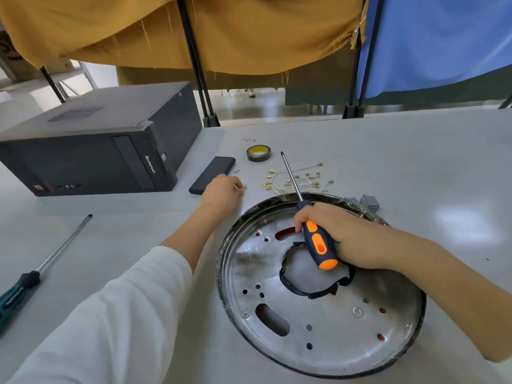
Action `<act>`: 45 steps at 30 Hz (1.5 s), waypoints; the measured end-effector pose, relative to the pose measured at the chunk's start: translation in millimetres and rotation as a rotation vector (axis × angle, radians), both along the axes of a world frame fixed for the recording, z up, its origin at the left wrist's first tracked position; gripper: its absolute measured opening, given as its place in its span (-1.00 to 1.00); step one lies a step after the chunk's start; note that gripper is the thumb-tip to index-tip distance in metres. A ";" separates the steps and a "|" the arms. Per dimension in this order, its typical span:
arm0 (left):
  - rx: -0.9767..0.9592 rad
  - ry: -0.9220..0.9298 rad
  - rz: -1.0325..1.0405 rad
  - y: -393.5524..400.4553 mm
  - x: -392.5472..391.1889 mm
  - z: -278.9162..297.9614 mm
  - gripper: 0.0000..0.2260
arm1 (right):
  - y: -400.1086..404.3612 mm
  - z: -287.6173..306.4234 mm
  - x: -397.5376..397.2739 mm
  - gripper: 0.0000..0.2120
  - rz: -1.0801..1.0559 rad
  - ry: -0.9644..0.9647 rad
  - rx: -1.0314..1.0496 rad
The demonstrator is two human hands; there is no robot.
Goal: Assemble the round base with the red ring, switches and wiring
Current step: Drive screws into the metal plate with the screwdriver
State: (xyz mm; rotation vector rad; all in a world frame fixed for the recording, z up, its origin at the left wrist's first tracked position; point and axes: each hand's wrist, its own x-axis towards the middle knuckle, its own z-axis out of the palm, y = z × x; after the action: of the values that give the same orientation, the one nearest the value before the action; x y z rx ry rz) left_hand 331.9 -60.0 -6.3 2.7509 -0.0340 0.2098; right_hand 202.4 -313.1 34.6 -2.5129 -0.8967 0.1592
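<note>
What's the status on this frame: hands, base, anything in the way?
Right hand grips orange screwdriver over round base. Left hand picking at small screws on table. Nothing in the way.

Right hand (343, 234) gripping screwdriver (318, 239) over round base (277, 328)

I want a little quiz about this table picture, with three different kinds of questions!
1. True or false: the right hand grips the orange-and-black screwdriver.
2. What is the left hand pinching? A) small screws B) the black-and-yellow tape roll C) the green-handled screwdriver
3. Fill in: the right hand rests over the round silver metal ____.

Key: 1 true; 2 A; 3 base.
</note>
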 end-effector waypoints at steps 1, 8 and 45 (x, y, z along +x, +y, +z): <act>0.000 -0.015 0.005 -0.6 -0.1 -1.2 -0.84 | 0.4 0.1 0.0 -0.42 0.001 0.001 -0.005; -0.392 -0.053 -0.037 -1.3 -53.4 29.3 -0.91 | 13.3 4.1 -11.6 -0.52 -0.122 0.016 -0.051; -0.609 -0.153 -0.223 -13.6 -190.5 64.5 -0.83 | 49.7 34.7 -49.9 -0.69 -0.215 0.063 0.200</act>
State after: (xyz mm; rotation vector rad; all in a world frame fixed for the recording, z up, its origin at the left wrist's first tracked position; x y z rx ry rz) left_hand 141.3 -73.5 58.2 2.1017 -0.2694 0.3096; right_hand 152.5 -263.4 69.3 -2.3832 -0.5813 0.0745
